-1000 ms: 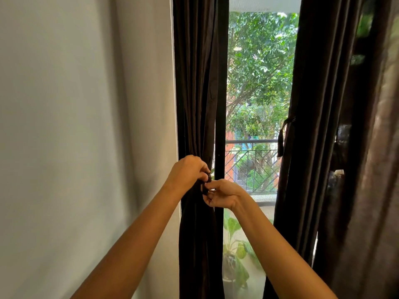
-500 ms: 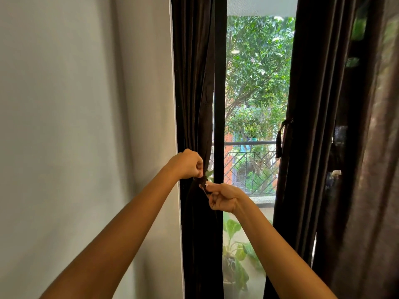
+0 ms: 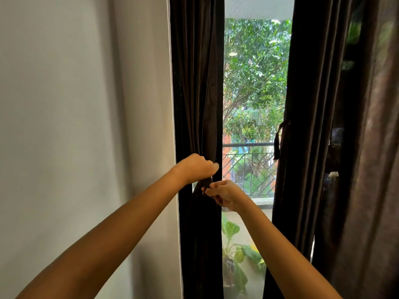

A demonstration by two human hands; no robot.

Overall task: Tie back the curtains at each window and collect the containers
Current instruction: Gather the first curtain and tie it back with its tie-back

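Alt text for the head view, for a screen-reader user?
Two bare hands work on the dark left curtain: the left hand grips the gathered cloth, the right hand pinches a tie just below it. A second tie hangs on the right curtain; between them, a window shows trees, a railing and a leafy plant.
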